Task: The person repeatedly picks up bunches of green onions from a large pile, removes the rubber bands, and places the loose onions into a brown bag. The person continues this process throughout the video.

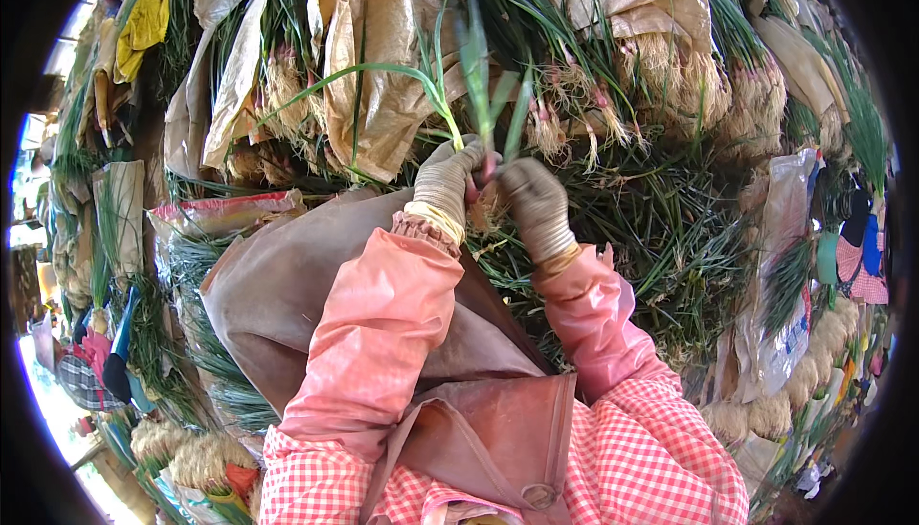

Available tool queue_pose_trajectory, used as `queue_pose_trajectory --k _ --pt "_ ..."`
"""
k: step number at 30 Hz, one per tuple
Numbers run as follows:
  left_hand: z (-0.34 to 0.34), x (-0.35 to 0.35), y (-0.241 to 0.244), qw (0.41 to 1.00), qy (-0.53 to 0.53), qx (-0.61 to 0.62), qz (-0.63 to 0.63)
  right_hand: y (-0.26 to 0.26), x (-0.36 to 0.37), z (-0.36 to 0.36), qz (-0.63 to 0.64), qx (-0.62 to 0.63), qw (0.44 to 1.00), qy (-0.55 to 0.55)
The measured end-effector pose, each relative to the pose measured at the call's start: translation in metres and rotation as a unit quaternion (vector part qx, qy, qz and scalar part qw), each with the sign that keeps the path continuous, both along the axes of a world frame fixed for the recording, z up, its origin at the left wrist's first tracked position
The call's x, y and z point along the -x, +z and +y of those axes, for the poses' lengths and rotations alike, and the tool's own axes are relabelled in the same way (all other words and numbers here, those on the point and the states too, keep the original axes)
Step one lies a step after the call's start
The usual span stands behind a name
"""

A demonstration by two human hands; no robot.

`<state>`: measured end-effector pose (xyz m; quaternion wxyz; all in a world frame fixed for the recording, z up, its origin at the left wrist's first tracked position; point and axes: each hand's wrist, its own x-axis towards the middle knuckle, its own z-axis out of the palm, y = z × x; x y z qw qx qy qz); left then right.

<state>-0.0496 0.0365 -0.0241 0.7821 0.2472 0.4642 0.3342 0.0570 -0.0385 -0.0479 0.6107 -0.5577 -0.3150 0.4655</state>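
Both hands wear dirty knit gloves with pink sleeves above them. My left hand (449, 173) grips green onions (470, 184) with reddish bulbs and pale roots, held upright with their leaves upward. My right hand (533, 198) is at the right side of the same bulbs, blurred by motion; its fingertips are bent in by a loose green leaf (518, 112), and whether they grip it is unclear. Beneath the hands are a brown apron (309, 274) over my lap and a heap of green leaf trimmings (660, 238).
Rooted onion bunches (668, 80) lie ahead, partly under tan plastic sheets (388, 44). A bag of onions (222, 338) stands at left, a clear plastic bag (782, 238) at right. Root bundles (208, 457) lie at lower left. Other people (861, 259) sit at both sides.
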Motion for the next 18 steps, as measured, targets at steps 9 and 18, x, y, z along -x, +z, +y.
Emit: queue_pose_trajectory --k 9,18 --pt "-0.013 -0.001 -0.026 0.971 -0.082 -0.105 0.197 0.012 0.016 0.033 0.237 0.073 0.967 -0.054" --pt "-0.015 0.007 0.014 1.0 -0.007 -0.002 0.009 -0.001 -0.043 0.049 0.279 0.032 0.948 -0.15"
